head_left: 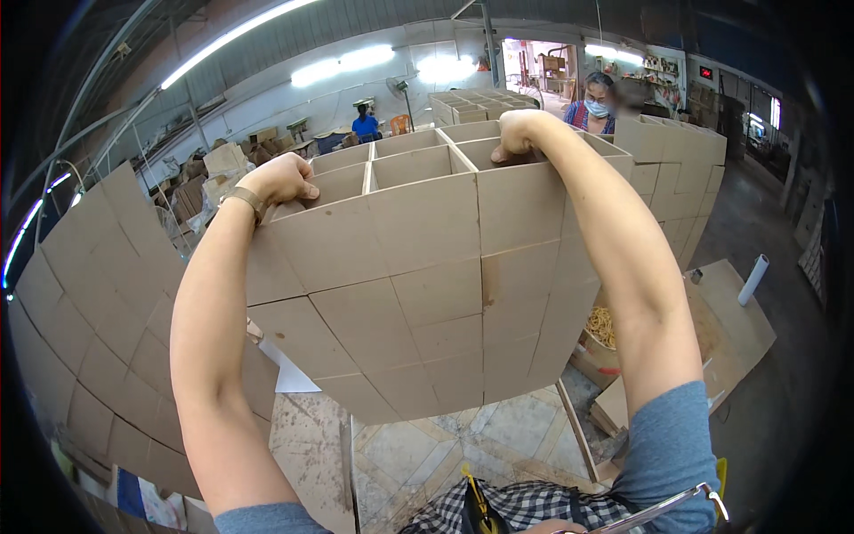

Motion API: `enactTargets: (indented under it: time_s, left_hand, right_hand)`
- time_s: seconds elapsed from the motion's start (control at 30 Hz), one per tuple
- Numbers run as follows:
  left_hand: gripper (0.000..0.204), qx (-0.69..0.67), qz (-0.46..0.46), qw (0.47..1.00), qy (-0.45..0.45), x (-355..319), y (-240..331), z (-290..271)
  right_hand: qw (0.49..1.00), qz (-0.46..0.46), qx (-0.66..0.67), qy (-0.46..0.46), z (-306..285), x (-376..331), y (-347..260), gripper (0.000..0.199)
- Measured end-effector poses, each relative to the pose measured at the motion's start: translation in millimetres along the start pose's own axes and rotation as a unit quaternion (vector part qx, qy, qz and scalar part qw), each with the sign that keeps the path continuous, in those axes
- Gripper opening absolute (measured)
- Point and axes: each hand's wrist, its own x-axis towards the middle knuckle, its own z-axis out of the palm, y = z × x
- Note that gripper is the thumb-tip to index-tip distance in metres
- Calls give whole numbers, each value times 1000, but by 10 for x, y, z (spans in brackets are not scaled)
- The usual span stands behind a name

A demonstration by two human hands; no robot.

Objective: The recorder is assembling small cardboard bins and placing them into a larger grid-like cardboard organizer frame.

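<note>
In front of me rises a tall stack of brown board boxes point(427, 285), open at the top. My left hand point(283, 181), with a watch on its wrist, curls over the edge of the top box point(414, 169) at the left. Its thumb points inward and its fingertips are partly hidden. My right hand point(520, 136) is bent down into the compartment at the right, fingers closed at its walls and partly hidden. Thin upright dividers split the top into several compartments.
More board stacks stand at the left point(98, 329) and at the far right point(676, 169). A masked person point(594, 109) is behind my stack; another in blue point(365, 125) sits farther back. At the right are rubber bands point(601, 327) and a white roll point(753, 279) on a board.
</note>
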Motion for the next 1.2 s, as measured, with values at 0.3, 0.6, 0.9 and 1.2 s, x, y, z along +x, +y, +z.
enactTargets:
  time_s: [0.3,0.6,0.9,1.2]
  left_hand:
    - [18,-31,15,999,27,-7,-59,59]
    - [43,-81,-1,992,95,-304,248,-19]
    - [61,-610,16,733,301,-1120,-2210,583]
    - [52,-766,-64,596,234,-977,-1591,1697]
  right_hand:
    - [1000,4,-11,-6,-4,44,-28,50]
    - [993,-28,61,94,-19,-196,230,59]
    - [607,-60,751,253,1328,-535,1735,80]
    - [501,-62,846,170,1711,-600,1190,83]
